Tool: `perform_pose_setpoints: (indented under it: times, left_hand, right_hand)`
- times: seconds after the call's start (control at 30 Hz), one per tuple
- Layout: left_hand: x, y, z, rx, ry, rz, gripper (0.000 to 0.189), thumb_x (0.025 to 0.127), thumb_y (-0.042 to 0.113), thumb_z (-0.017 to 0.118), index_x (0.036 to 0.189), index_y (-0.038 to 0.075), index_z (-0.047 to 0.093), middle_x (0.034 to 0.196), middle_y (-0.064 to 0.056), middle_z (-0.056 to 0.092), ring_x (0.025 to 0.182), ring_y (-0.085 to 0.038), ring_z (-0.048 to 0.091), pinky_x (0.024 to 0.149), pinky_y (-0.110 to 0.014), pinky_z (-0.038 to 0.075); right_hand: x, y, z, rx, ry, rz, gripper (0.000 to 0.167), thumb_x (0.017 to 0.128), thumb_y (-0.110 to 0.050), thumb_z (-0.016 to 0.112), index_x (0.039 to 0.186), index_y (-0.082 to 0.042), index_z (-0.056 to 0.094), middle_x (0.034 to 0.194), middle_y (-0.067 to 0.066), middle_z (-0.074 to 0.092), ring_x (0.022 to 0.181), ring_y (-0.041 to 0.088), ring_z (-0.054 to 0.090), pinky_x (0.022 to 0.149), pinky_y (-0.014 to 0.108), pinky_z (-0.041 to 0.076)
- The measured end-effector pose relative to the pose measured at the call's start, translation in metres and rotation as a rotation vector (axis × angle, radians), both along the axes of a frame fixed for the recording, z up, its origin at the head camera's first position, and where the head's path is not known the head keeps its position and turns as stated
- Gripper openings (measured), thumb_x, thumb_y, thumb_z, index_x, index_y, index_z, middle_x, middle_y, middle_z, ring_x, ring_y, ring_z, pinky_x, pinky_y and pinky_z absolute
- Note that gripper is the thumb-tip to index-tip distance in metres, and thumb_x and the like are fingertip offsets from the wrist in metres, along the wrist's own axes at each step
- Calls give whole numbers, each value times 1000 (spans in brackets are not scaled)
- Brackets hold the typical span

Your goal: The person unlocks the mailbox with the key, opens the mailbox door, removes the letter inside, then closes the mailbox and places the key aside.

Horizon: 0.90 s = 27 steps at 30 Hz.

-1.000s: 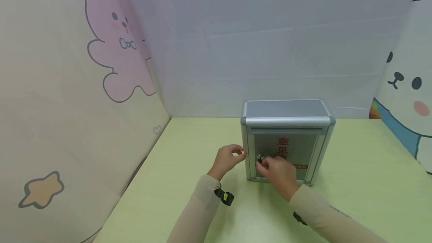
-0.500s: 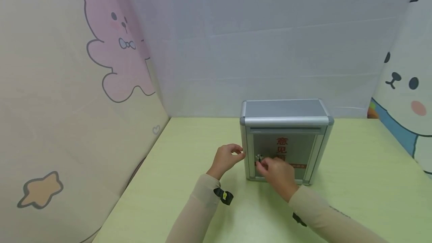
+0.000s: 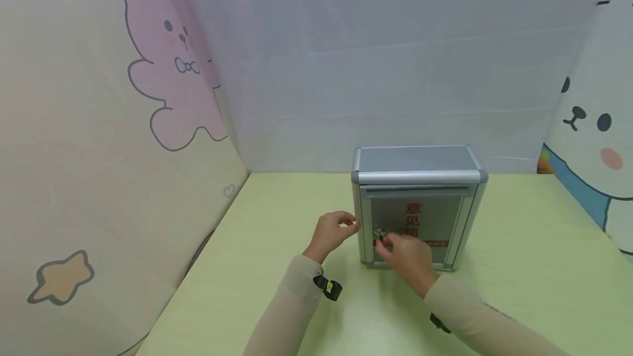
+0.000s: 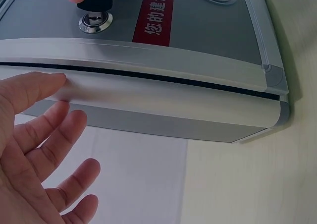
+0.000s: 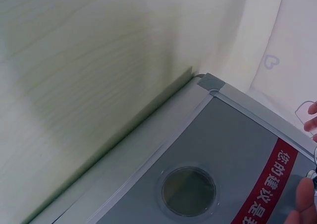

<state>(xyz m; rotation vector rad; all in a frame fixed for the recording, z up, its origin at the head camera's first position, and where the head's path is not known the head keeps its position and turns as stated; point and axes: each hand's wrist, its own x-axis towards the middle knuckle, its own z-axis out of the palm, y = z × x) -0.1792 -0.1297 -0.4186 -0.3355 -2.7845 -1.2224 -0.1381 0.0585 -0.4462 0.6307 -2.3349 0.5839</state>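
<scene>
A grey metal suggestion box [image 3: 420, 159] with silver edges and red lettering stands upright on the table. My right hand [image 3: 409, 257] pinches a black-headed key [image 4: 95, 2], which sits in the round lock [image 4: 89, 27] at the left of the front door [image 4: 208, 28]. A metal ring hangs from the key. In the left wrist view a dark gap runs between the door's frame and the box's side. My left hand [image 3: 330, 235] is at the box's left side, its thumb and index fingertips right at that edge, the other fingers loosely bent. It holds nothing.
The box stands on a pale yellow-green table [image 3: 277, 202]. Behind it hangs a whitish cloth wall [image 3: 316, 98], and side walls with cartoon prints flank the table. A round clear window [image 5: 188, 192] is low on the box's door.
The door's left edge has come slightly forward from the box, with the right hand and key moving a little along. The left hand has stayed at the box's side.
</scene>
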Motion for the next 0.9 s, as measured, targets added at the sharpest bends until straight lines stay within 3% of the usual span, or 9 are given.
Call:
perform_pose_setpoints:
  times: [0.23, 0.87, 0.9]
  left_hand:
    - [1, 1, -1, 9, 3, -19, 20, 85, 21, 71, 94, 3, 71, 88, -6, 70, 93, -27, 63, 76, -37, 50]
    - [-2, 2, -3, 15, 9, 6, 17, 84, 19, 74, 90, 3, 70, 85, -4, 70, 90, -25, 64, 77, -39, 50]
    - [-7, -1, -10, 18, 41, -10, 18, 85, 23, 73, 89, 5, 70, 84, -2, 70, 88, -22, 64, 75, -37, 50]
  right_hand:
    - [4, 2, -8, -43, 69, 21, 12, 72, -15, 72, 65, -12, 62, 43, -14, 29, 46, -9, 11, 37, 15, 16]
    - [9, 1, -8, -158, -142, 33, 11, 78, -13, 71, 72, -7, 64, 45, -16, 26, 42, -6, 16, 39, 18, 18]
    - [9, 1, -8, -164, -149, 35, 11, 78, -14, 70, 72, -7, 64, 45, -16, 26, 42, -5, 16, 39, 18, 18]
